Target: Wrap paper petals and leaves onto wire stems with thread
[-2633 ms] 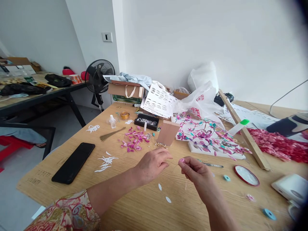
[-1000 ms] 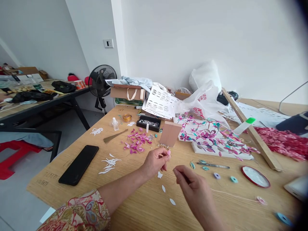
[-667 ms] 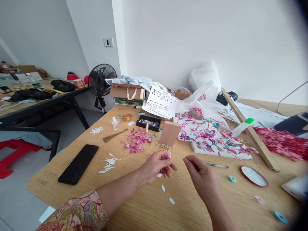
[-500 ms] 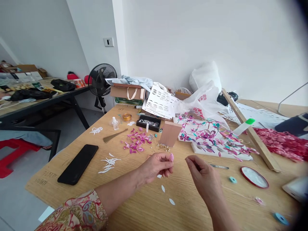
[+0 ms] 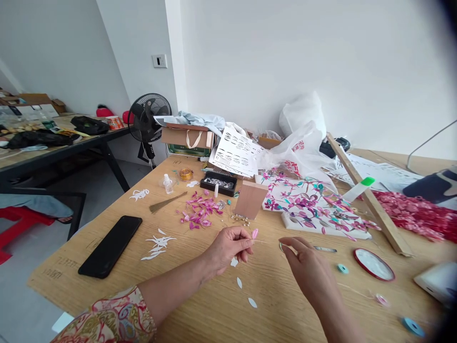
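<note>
Pink petal [image 5: 254, 233] partly hidden, strand [image 5: 260, 241] faint

The bare left hand [image 5: 232, 247] is pinching a small, pink, oval petal [image 5: 254, 233]; the bare right hand [image 5: 306, 262] is hovering nearby.

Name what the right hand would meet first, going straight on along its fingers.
Probably the thin strand beside the pink petal at the left hand, though depth is unclear.
</note>
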